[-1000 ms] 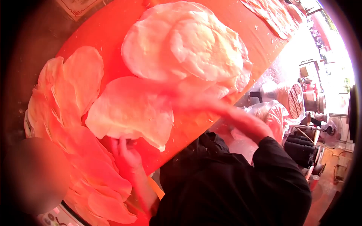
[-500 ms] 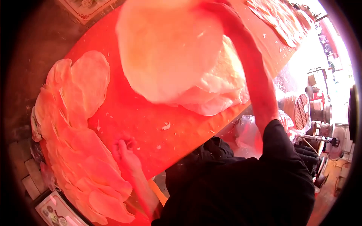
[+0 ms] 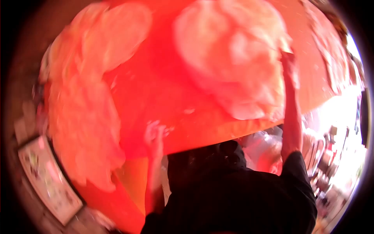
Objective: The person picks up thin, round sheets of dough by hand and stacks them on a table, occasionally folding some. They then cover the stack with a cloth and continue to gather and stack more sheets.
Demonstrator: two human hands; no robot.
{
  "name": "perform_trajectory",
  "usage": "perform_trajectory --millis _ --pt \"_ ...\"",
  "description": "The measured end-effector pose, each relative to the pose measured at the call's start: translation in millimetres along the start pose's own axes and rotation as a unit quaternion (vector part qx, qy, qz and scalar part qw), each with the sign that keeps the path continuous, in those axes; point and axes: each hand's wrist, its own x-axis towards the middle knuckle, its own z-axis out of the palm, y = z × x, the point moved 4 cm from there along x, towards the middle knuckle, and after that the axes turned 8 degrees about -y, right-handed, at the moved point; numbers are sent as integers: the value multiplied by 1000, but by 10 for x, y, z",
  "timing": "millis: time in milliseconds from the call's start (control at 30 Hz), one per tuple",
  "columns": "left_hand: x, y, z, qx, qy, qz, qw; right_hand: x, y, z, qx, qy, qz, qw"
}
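A loose, wrinkled pile of thin round dough sheets (image 3: 233, 58) lies on the red tabletop (image 3: 163, 85). At the pile's right edge is my right hand (image 3: 288, 58), its fingers closed on the rim of a sheet; motion blur softens the detail. My left hand (image 3: 155, 132) rests low over the table's near edge, holding nothing, with its fingers loosely apart. To the left of that hand, a long overlapping row of thin dough sheets (image 3: 85, 101) spreads along the table's side.
More overlapping sheets (image 3: 329, 46) lie along the far right side. A framed panel (image 3: 50, 179) stands at lower left. Below the table's near edge are clear plastic bags (image 3: 263, 146). Blurred equipment (image 3: 325, 167) crowds the right. Small pale scraps dot the tabletop.
My view has turned, shifting the table rightward. The large sheet raised by my right hand is now down at the pile, and that hand is at its right edge. My left hand's fingers have loosened.
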Motion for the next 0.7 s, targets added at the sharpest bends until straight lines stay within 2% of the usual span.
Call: perform_trajectory --millis 33,100,167,200,233,300,367,433,533,700 --pt "-30 -11 25 3 -5 -5 1000 30 107 199 64 37 -62 995" --pt "-71 -178 -52 2 -22 -5 1000 -571 -1195 487 -10 -30 20 999" --pt "-120 -274 -138 19 -44 1 999 -1023 -1448 1090 178 -215 -23 960" --pt "-162 -345 -166 -2 -44 6 999 -1420 -1814 1430 268 -306 63 911" --pt "-211 -385 -236 -23 -49 11 998 -1867 -2244 1697 301 -355 192 864" --pt "-394 -355 -467 -21 -47 1 999 -2497 -2773 2252 250 -484 125 829" --pt "-629 -299 -712 -26 -45 -7 999 -3086 -3248 2830 214 -561 50 798" --pt "-808 -293 -961 -33 -43 -10 998 -3526 -3598 3335 175 -587 -7 790" --pt "-1058 -490 -1469 -32 20 -62 997 -3906 -3920 3940 113 -583 -57 803" --pt "-1176 -597 -1881 -68 -6 -58 996 -4138 -4112 4363 68 -564 -65 821"
